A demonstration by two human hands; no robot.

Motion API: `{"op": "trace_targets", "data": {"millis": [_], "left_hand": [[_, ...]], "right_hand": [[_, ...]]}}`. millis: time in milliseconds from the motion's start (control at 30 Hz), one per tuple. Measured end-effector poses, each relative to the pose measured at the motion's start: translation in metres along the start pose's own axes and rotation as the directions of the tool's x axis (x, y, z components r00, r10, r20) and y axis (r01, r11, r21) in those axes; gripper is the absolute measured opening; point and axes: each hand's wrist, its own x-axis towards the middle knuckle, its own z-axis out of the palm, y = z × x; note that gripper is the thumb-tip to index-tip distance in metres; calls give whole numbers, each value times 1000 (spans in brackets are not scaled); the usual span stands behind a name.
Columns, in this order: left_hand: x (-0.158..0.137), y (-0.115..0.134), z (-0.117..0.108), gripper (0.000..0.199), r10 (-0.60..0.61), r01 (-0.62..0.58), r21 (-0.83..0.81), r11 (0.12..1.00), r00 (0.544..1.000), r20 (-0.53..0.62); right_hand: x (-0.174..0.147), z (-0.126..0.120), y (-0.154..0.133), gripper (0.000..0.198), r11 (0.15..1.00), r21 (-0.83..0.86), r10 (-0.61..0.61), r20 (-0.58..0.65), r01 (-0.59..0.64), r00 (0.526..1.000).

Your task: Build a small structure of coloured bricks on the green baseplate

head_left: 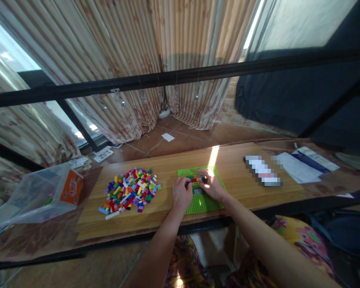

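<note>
A bright green studded baseplate lies on the wooden board, with sunlight falling across its upper right. On it is a small row of toy bricks in red, orange, yellow and dark colours. My left hand has its fingers closed at the left end of this row. At the right end my right hand curls its fingers round the bricks, its fingertips partly lit by the sun. Some greyish bricks show on the plate between the hands. Whether the row is fixed to the plate I cannot tell.
Left of the plate spreads a pile of loose coloured bricks on the wooden board. A clear plastic box with an orange label stands at the far left. To the right lie a blurred-out phone and papers.
</note>
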Motion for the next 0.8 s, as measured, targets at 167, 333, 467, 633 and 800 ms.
{"op": "trace_targets", "data": {"millis": [167,333,467,633,800], "left_hand": [[-11,-3,-3,19,78,-79,-11,997,997,-14],[-21,0,0,21,161,-166,158,973,986,46],[-25,4,0,26,200,-227,307,924,973,115],[-26,14,-3,27,180,-247,434,866,965,191],[-23,25,-5,28,122,-239,513,824,960,250]], "right_hand": [[0,3,5,39,1000,2,-8,-4,8,1000],[1,2,3,37,999,-33,-30,-15,30,999],[1,2,2,39,998,-55,-36,-17,35,999],[0,2,2,42,997,-65,-33,-9,33,999],[0,4,0,42,998,-55,-33,-12,32,999]]}}
